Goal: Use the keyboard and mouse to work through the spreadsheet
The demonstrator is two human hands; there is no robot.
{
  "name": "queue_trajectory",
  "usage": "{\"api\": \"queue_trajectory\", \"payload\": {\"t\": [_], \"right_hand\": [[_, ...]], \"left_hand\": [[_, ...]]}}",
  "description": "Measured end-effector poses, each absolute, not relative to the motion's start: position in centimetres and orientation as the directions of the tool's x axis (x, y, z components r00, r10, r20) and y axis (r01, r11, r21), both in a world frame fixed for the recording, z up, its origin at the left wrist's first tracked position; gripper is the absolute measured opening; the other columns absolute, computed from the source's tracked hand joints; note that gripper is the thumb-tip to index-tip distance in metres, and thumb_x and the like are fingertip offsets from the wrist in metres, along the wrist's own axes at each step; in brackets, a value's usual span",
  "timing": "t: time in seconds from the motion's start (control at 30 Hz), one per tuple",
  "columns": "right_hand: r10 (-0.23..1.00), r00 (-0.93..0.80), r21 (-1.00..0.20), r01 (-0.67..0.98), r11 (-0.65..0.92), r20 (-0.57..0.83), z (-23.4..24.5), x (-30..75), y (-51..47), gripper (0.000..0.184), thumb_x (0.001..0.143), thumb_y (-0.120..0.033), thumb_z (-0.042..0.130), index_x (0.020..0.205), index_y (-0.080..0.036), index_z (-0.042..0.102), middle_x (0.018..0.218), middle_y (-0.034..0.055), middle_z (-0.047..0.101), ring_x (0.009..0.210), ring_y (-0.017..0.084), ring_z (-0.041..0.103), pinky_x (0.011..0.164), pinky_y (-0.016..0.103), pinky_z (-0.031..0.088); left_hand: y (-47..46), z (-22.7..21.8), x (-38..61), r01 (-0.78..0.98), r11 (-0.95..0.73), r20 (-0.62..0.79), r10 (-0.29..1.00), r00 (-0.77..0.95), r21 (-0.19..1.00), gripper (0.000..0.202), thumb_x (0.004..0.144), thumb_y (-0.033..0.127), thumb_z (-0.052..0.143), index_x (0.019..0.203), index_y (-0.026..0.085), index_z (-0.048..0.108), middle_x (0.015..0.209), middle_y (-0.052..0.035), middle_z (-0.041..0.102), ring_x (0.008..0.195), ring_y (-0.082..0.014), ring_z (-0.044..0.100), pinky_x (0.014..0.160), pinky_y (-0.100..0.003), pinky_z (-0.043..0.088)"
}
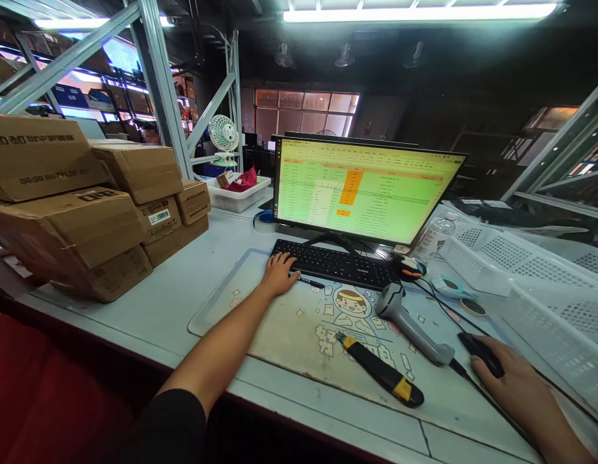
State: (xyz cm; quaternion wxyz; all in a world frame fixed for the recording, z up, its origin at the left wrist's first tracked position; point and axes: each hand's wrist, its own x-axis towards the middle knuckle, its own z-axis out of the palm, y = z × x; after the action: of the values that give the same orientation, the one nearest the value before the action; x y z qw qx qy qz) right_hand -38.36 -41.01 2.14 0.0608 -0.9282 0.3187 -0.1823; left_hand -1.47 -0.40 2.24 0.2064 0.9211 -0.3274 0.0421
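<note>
My left hand (278, 276) rests on the left end of the black keyboard (337, 263), fingers spread over the keys. A black pen (311, 281) lies just right of that hand. At the right, my right hand (509, 374) is wrapped over a black computer mouse (481, 354). Between the hands, a grey barcode scanner (415, 327) and a black and yellow utility knife (381, 370) lie on the printed desk mat (279, 335). Behind the keyboard stands a monitor (361, 190) showing a spreadsheet with orange cells.
Cardboard boxes (62, 222) are stacked at the left. White perforated baskets (555, 322) line the right side, near a plastic bottle (435, 237) and tape rolls (473, 307). Behind the boxes are a white basket (238, 196) and a small fan (223, 134). Cables cross the mat's right side.
</note>
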Motion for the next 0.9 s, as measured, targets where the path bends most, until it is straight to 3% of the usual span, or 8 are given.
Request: {"api": "queue_trajectory", "payload": {"t": [0.3,0.53,0.73,0.9], "right_hand": [[-0.587,0.73,-0.247,-0.533,-0.81,0.349,0.7,-38.8,-42.3,0.069,0.079,-0.067,0.041,0.122,-0.019,0.065,0.126,0.0175,0.072,0.115,0.04,0.069,0.101,0.056,0.056],[-0.625,0.719,-0.251,-0.572,-0.781,0.306,1.2,-38.6,-41.8,0.072,0.077,-0.065,0.041,0.124,-0.016,0.065,0.129,0.0183,0.071,0.117,0.039,0.069,0.102,0.053,0.056],[-0.627,0.711,-0.248,-0.576,-0.779,0.318,1.4,-38.5,-41.6,0.068,0.076,-0.062,0.044,0.121,-0.017,0.066,0.123,0.0185,0.073,0.112,0.041,0.07,0.096,0.055,0.057],[-0.676,0.699,-0.253,-0.628,-0.736,0.233,2.3,-38.4,-40.7,0.076,0.076,-0.065,0.038,0.126,-0.014,0.065,0.133,0.0199,0.069,0.121,0.041,0.067,0.1,0.055,0.055]], "left_hand": [[-0.5,2.0,-1.3,-0.626,-0.698,0.229,-0.584,0.779,0.347,0.052,0.102,0.043,0.055,0.15,0.022,0.057,0.164,-0.0107,0.046,0.154,-0.033,0.034,0.13,-0.052,0.024],[-0.4,2.1,-1.4,-0.627,-0.695,0.23,-0.585,0.777,0.352,0.052,0.102,0.042,0.055,0.15,0.022,0.057,0.164,-0.0104,0.045,0.155,-0.0332,0.034,0.13,-0.052,0.024],[-0.4,2.0,-1.4,-0.626,-0.699,0.228,-0.584,0.779,0.346,0.052,0.102,0.043,0.055,0.15,0.022,0.056,0.165,-0.0099,0.044,0.155,-0.0322,0.033,0.13,-0.051,0.022],[-0.3,2.1,-1.3,-0.628,-0.694,0.203,-0.598,0.775,0.353,0.055,0.103,0.045,0.052,0.153,0.022,0.054,0.167,-0.0107,0.042,0.156,-0.0338,0.031,0.13,-0.053,0.021]]}}
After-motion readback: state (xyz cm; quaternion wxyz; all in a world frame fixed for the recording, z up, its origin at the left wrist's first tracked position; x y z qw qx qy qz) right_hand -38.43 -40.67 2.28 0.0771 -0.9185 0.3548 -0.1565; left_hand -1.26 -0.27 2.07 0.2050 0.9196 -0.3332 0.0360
